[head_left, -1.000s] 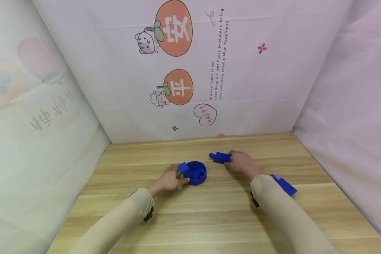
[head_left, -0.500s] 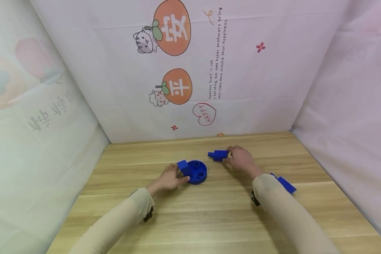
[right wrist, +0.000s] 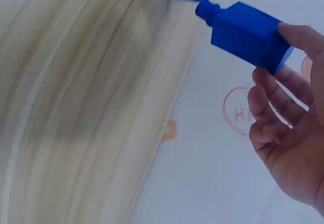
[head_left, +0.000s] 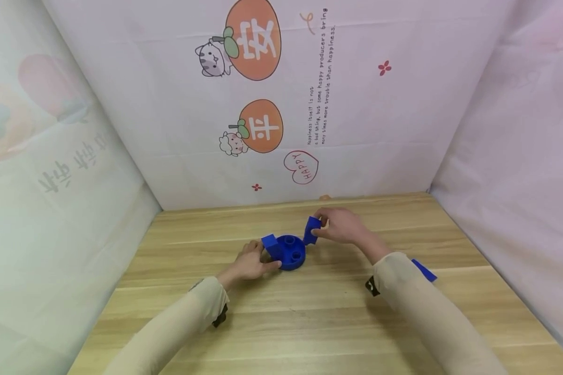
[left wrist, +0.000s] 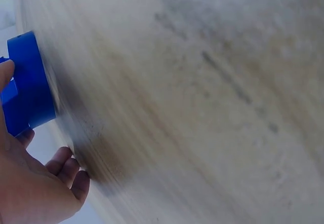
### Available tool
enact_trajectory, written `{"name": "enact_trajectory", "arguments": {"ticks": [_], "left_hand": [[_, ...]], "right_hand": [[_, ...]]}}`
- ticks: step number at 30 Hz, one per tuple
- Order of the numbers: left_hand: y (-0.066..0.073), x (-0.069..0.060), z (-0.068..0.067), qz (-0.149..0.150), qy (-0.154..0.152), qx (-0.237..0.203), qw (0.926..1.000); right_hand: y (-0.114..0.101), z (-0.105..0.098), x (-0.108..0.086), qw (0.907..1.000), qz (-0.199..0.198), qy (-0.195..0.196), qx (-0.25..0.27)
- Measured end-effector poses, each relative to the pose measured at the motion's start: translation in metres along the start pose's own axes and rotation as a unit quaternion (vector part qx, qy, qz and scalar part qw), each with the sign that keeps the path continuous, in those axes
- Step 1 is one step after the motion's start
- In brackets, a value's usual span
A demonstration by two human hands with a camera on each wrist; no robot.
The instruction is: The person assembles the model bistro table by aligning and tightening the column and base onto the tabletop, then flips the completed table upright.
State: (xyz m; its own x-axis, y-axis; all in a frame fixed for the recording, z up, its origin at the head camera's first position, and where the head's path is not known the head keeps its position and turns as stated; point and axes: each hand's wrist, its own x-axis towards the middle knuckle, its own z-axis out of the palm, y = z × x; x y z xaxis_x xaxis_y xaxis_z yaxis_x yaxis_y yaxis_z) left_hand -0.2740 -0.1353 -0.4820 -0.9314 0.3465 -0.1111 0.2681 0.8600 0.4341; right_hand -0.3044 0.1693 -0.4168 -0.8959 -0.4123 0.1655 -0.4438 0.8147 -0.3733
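A round blue base (head_left: 291,266) with a raised rim and two round sockets lies on the wooden table. At its left side stands a blue angular block (head_left: 271,245), which appears joined to it. My left hand (head_left: 251,264) grips the base and block from the left, its thumb near the front rim. My right hand (head_left: 341,225) pinches a second blue block (right wrist: 248,35) between thumb and fingers, tilted with its knobbed end down. That knob is close to the base's right rim; whether they touch, I cannot tell.
Another blue piece (head_left: 424,270) lies at the right, partly hidden behind the right sleeve (head_left: 417,297). A printed white cloth (head_left: 356,156) stands upright behind the table (head_left: 281,333), with more cloth on both sides.
My right hand has lifted the blue block off the table, turned it knob-down and brought it left beside the base. My left hand stays on the base.
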Motion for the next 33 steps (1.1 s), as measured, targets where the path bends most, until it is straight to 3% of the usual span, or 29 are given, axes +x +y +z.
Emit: {"name": "enact_trajectory", "arguments": {"ticks": [7, 23, 27, 33], "left_hand": [[-0.001, 0.002, 0.003, -0.016, -0.010, 0.010, 0.9998], [0.000, 0.003, 0.006, -0.020, 0.008, 0.005, 0.9997], [0.002, 0.002, 0.005, -0.020, 0.008, 0.005, 0.9998], [0.002, 0.002, 0.004, -0.020, 0.006, 0.010, 0.9997]], "right_hand": [[-0.021, 0.002, 0.004, 0.9978, -0.064, -0.015, 0.006], [-0.045, 0.005, 0.010, 0.9913, -0.124, -0.042, -0.018], [-0.048, 0.008, 0.010, 0.9904, -0.121, -0.052, -0.044], [-0.048, 0.017, 0.013, 0.9932, -0.077, -0.054, -0.068]]}}
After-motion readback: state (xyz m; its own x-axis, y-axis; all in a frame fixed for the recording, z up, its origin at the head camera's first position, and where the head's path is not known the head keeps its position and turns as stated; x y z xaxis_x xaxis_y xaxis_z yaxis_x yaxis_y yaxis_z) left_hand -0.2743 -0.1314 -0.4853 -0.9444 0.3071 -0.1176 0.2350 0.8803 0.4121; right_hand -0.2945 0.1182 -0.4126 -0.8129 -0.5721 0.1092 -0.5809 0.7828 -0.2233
